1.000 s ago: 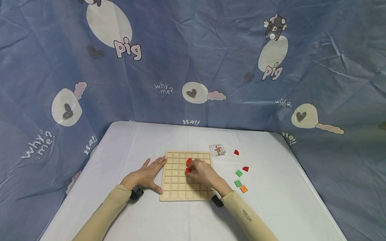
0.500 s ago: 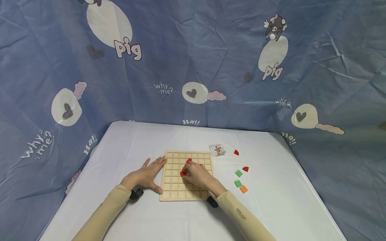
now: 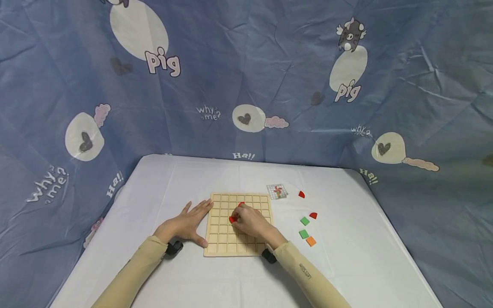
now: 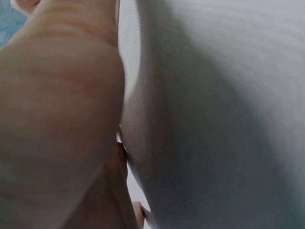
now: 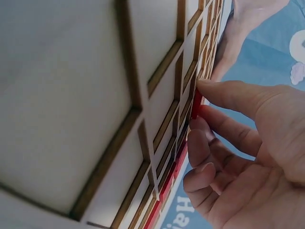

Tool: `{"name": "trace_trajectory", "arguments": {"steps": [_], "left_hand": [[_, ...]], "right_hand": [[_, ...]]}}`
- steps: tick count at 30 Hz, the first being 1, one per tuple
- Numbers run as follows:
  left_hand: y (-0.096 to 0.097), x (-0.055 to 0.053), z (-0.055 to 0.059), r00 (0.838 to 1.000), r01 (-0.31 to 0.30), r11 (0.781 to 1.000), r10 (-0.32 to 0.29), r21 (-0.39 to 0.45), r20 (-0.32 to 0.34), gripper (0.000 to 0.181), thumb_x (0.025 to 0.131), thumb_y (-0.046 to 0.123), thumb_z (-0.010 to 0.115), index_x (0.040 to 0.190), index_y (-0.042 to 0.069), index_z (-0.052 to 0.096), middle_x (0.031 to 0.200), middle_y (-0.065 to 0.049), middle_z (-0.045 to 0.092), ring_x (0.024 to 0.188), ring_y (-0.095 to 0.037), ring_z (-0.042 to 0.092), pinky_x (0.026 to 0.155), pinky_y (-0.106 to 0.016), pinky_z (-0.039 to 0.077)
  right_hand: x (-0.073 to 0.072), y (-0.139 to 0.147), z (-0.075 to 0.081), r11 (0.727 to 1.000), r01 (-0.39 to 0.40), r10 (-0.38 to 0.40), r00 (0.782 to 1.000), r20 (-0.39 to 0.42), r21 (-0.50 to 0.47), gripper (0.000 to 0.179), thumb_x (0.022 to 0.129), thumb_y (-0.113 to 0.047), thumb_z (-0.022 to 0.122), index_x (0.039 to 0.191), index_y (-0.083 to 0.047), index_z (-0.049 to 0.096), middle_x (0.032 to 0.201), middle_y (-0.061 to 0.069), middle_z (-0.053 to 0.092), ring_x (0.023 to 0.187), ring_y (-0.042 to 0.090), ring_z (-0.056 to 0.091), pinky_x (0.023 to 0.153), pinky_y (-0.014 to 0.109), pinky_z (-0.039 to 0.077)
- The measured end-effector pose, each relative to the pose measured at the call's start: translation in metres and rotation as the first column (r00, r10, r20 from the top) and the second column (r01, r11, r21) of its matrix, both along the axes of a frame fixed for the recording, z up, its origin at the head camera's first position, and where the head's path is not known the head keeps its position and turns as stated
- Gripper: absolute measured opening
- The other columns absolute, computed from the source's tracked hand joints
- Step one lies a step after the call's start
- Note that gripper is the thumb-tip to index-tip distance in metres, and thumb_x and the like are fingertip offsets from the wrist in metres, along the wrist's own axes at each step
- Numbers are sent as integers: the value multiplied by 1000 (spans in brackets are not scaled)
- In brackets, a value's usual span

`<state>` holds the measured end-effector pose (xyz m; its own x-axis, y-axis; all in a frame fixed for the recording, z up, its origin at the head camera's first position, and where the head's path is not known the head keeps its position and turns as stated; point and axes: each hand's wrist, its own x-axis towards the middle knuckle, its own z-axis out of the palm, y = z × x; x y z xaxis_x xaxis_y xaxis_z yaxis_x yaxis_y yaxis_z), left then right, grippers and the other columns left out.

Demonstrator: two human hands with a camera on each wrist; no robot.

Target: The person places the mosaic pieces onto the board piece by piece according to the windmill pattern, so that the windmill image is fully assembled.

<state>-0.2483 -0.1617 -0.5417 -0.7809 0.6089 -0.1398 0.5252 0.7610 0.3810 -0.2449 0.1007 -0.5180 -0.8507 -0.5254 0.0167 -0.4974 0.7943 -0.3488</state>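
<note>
A square wooden grid board (image 3: 218, 239) lies on the table. My left hand (image 3: 187, 224) rests with spread fingers along its left edge, thumb and fingertips touching the rim. Over the middle of the board, my right hand (image 3: 252, 223) pinches a red quarter-circle tile (image 3: 232, 220) between thumb and fingers. In the right wrist view that red tile (image 5: 196, 104) stands edge-on at the grid's ribs. Another red tile (image 3: 241, 203) sits just beyond the hand, partly covered by it. The left wrist view shows mostly blurred skin of the left hand (image 4: 62, 109) and white cloth.
Right of the board lie two red quarter-circle tiles (image 3: 313, 215), two green square tiles (image 3: 304, 234) and an orange square tile (image 3: 311, 241). A gridded pattern card (image 3: 277, 191) lies by the board's far right corner. A blue printed cloth (image 3: 185, 85) hangs behind the table.
My right hand has shifted a little left across the board with the red tile, then only slightly away from me. The left hand stays in place.
</note>
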Motion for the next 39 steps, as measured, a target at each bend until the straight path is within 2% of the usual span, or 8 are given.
{"name": "trace_trajectory", "arguments": {"steps": [3,18,31,39], "left_hand": [[0,0,-1,1000,-5,1000,5,-16,9,139,54,76,71,155,6,8,163,-13,4,151,-33,5,117,-64,1],[-1,0,-1,1000,1,1000,-1,-13,5,140,54,75,72,155,3,7,163,-16,4,150,-36,6,116,-66,1],[-1,-2,-1,1000,7,1000,-7,-23,-6,141,54,78,70,155,3,6,163,-15,3,150,-35,6,116,-66,2],[0,1,0,1000,-1,1000,1,-10,-1,140,55,76,72,155,3,8,163,-15,4,150,-35,6,116,-66,1]], "right_hand": [[-2,0,-1,1000,0,0,1000,2,-5,20,86,-20,72,104,-14,69,100,-3,63,87,8,60,75,23,53],[-9,1,2,999,-28,30,998,58,-34,23,85,-26,75,104,-14,68,100,-5,62,88,6,59,78,21,52],[-10,0,1,998,-31,33,999,36,-49,16,87,-19,72,103,-13,69,97,-5,62,86,6,59,78,21,52],[-10,4,0,997,-6,8,999,34,-78,16,90,-23,69,102,-14,68,97,-5,63,86,7,59,77,22,52]]}}
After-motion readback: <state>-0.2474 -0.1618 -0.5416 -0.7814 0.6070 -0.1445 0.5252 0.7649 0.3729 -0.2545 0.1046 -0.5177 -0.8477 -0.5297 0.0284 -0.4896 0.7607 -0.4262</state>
